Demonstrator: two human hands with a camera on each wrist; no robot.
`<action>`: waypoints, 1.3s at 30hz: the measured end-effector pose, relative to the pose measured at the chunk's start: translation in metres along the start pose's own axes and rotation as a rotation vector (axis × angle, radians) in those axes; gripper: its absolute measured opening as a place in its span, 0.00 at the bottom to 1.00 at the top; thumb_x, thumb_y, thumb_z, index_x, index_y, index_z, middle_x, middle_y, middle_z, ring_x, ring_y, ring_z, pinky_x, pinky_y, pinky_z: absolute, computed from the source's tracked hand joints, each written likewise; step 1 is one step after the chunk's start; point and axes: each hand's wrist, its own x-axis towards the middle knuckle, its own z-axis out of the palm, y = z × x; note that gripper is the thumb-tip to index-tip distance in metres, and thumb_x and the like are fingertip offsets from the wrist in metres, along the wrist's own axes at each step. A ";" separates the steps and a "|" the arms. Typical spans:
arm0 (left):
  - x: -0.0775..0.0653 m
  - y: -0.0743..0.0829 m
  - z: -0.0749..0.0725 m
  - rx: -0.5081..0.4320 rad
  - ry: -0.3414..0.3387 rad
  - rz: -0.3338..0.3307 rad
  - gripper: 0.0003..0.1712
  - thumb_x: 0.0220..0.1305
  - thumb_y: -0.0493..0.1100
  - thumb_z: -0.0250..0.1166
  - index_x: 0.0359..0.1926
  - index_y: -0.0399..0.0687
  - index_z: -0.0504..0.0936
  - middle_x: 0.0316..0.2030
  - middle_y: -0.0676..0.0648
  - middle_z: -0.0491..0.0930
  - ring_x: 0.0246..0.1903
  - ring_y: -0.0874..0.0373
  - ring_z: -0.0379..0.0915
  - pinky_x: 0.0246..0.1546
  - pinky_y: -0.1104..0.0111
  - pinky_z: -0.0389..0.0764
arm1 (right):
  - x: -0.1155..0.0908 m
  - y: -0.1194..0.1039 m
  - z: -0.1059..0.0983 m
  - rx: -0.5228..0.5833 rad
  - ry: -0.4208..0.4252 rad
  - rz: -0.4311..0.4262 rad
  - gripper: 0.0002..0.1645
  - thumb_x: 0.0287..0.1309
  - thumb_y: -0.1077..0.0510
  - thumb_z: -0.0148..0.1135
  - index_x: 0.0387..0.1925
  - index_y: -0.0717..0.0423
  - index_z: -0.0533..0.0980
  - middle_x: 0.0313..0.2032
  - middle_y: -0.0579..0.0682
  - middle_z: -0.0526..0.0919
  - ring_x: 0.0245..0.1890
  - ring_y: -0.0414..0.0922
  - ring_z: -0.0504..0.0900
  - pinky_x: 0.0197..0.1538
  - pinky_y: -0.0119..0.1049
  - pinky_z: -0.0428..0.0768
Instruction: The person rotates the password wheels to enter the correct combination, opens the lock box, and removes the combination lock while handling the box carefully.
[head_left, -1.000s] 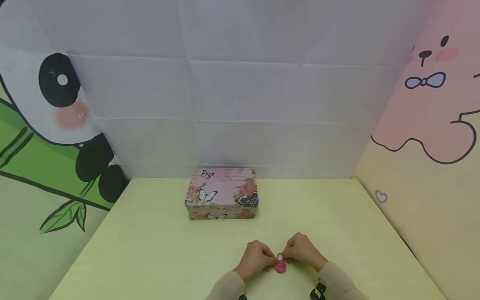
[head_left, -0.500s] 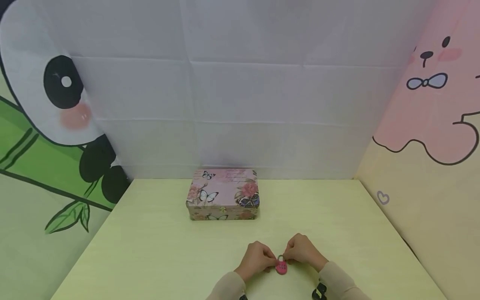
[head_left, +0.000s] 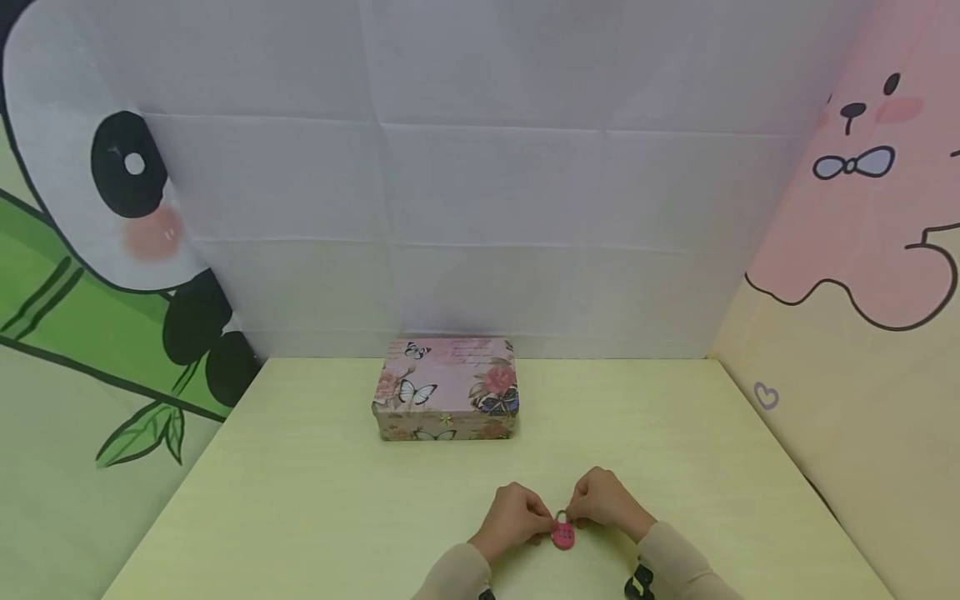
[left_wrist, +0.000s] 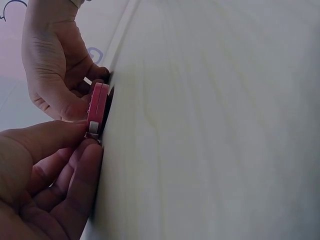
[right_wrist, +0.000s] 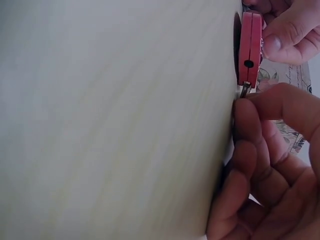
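Note:
A small pinkish-red combination padlock [head_left: 563, 537] with number dials on its face is held low over the table between both hands. My left hand [head_left: 513, 515] pinches the left side of the lock's body with thumb and fingers. My right hand [head_left: 606, 504] pinches the thin metal shackle [right_wrist: 244, 91], as the right wrist view shows up close. Edge-on in the left wrist view, the padlock [left_wrist: 98, 107] shows a pale small part on its side. A dark round hole marks the edge of the padlock [right_wrist: 250, 50] facing the right wrist camera.
A pink box [head_left: 446, 387] with butterflies and flowers stands at the back of the pale yellow table [head_left: 300, 500], left of the hands. Behind it hangs a white creased backdrop [head_left: 487, 183]. Printed cartoon panels flank the table on both sides.
The head view has shifted slightly. Both hands keep their hold on the padlock, which sits almost where it was, its shackle still in the right fingers.

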 end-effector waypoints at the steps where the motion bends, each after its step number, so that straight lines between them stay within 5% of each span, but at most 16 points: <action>1: 0.000 0.000 0.000 -0.001 0.000 0.002 0.08 0.52 0.32 0.74 0.19 0.41 0.86 0.14 0.49 0.81 0.11 0.68 0.69 0.14 0.79 0.70 | 0.000 0.000 0.000 0.000 0.000 -0.001 0.10 0.40 0.66 0.68 0.11 0.56 0.79 0.10 0.42 0.76 0.14 0.35 0.66 0.18 0.26 0.62; 14: -0.001 0.001 -0.002 -0.062 -0.021 -0.057 0.08 0.54 0.32 0.75 0.21 0.39 0.86 0.17 0.50 0.83 0.14 0.66 0.72 0.16 0.75 0.78 | 0.000 0.001 -0.005 0.037 -0.046 -0.010 0.08 0.43 0.66 0.70 0.15 0.58 0.81 0.12 0.43 0.78 0.15 0.36 0.69 0.19 0.25 0.64; 23: -0.001 0.002 -0.006 -0.067 -0.064 -0.086 0.05 0.56 0.32 0.71 0.25 0.40 0.86 0.20 0.49 0.83 0.16 0.64 0.74 0.18 0.74 0.79 | -0.001 -0.001 -0.011 0.079 -0.113 -0.007 0.08 0.54 0.63 0.68 0.20 0.58 0.82 0.15 0.44 0.78 0.16 0.36 0.67 0.20 0.27 0.64; 31: -0.004 0.008 -0.030 0.110 -0.138 -0.056 0.02 0.58 0.39 0.71 0.31 0.44 0.87 0.25 0.54 0.82 0.21 0.63 0.72 0.19 0.72 0.73 | 0.001 -0.004 -0.018 0.052 -0.197 -0.029 0.10 0.61 0.58 0.64 0.24 0.56 0.80 0.18 0.44 0.78 0.17 0.37 0.68 0.21 0.28 0.65; 34: -0.006 0.008 -0.043 0.195 -0.152 -0.029 0.06 0.58 0.40 0.71 0.36 0.43 0.87 0.32 0.53 0.84 0.28 0.62 0.75 0.29 0.68 0.78 | 0.000 -0.009 -0.021 0.013 -0.223 -0.047 0.09 0.61 0.57 0.64 0.27 0.55 0.80 0.19 0.45 0.79 0.17 0.37 0.68 0.20 0.27 0.65; 39: -0.009 0.007 -0.063 0.475 -0.097 0.004 0.16 0.56 0.47 0.73 0.43 0.44 0.86 0.44 0.47 0.83 0.45 0.48 0.76 0.46 0.55 0.80 | -0.004 -0.020 -0.029 -0.095 -0.211 -0.111 0.06 0.61 0.58 0.65 0.32 0.57 0.80 0.26 0.46 0.80 0.23 0.40 0.72 0.26 0.32 0.72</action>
